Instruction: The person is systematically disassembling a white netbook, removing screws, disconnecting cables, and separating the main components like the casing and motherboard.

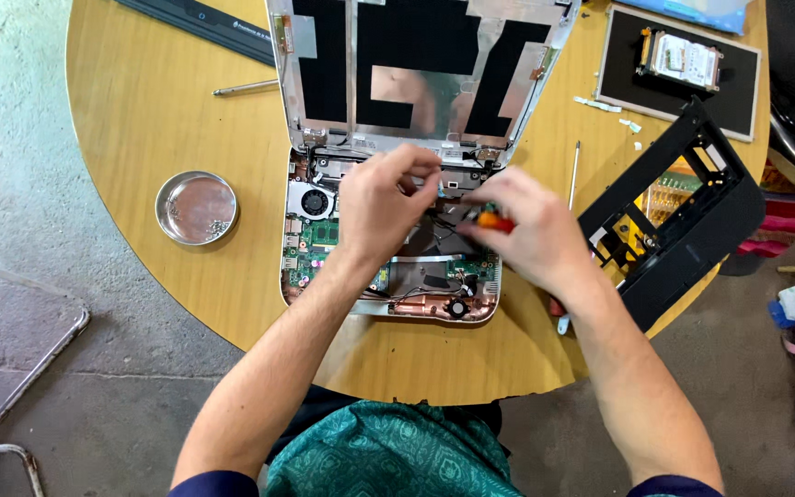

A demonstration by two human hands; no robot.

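far: raised lid (425,64) walls off laptop base (388,294) | left: bare table (140,101) between base and tin dish (196,208), open | right: black frame (683,221) and loose screwdriver (574,175) crowd a narrow gap | near: table edge open | centre: left hand (379,207), right hand (526,230) cover the board

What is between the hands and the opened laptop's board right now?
Nothing visible. Both the left hand and the right hand are already over the open laptop base; the right one grips an orange-handled tool there. Their contact spots are hidden.
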